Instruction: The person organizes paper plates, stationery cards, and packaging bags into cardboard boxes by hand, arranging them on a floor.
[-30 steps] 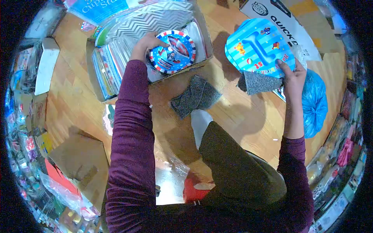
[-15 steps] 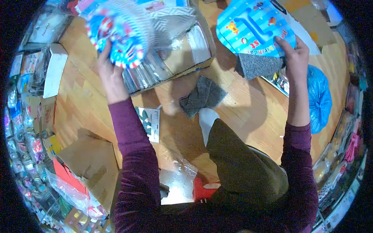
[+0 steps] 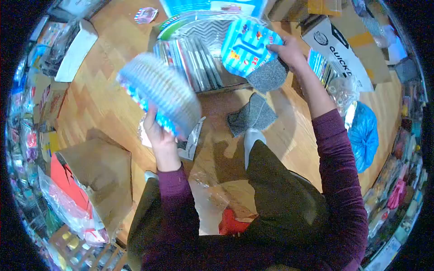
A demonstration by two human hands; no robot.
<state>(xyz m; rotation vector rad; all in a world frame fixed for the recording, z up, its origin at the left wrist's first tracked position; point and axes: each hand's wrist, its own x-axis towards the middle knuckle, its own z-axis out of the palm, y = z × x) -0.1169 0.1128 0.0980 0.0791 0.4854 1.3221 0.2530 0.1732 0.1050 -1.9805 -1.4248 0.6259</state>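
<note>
My left hand (image 3: pixel 163 142) grips a thick stack of paper plates (image 3: pixel 165 92), tilted on edge and blurred by motion. Its printed blue face with a red-and-white rim points down and left. Pinched in my right hand (image 3: pixel 291 53) is a blue striped birthday plate (image 3: pixel 246 47) with a large figure 1. Just beneath it a grey cloth (image 3: pixel 270 76) hangs, seemingly held along with it. Both sit over the near right corner of a box of upright flat packets (image 3: pixel 192 63). A second grey cloth (image 3: pixel 252 115) lies on the floor by my foot.
A blue plastic bag (image 3: pixel 364 137) and a white carton flap (image 3: pixel 337 49) stand to the right. On the left is an open brown carton (image 3: pixel 101 176) with red sheets and clear plastic. A small patterned packet (image 3: pixel 146 16) lies on the wooden floor beyond. Packed shelves ring the edges.
My left hand has drawn the plate stack down toward me and turned it on edge. My right hand has moved left with the birthday plate and cloth, over the box. The view has shifted.
</note>
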